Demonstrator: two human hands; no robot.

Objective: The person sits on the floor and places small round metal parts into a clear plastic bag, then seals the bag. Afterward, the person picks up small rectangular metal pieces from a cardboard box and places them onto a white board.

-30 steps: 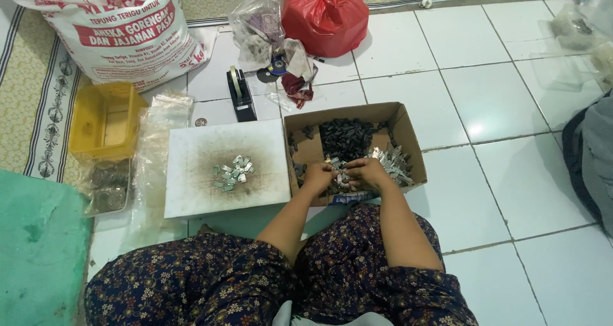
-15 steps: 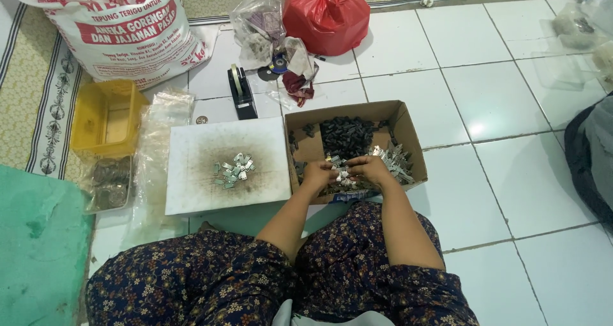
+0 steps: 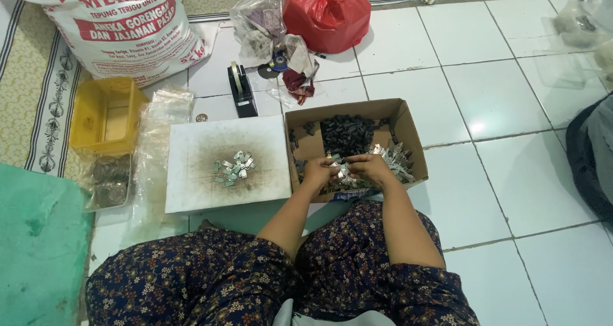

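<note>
Inside the cardboard box, fingers pinch metal clips.

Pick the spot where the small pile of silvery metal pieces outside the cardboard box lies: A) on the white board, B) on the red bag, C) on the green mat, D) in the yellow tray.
A: the small pile of silvery metal pieces rests on the stained white board, left of the cardboard box.

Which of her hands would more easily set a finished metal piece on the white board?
Probably the left hand: it sits at the cardboard box's near wall beside the white board; the right hand lies farther.
</note>
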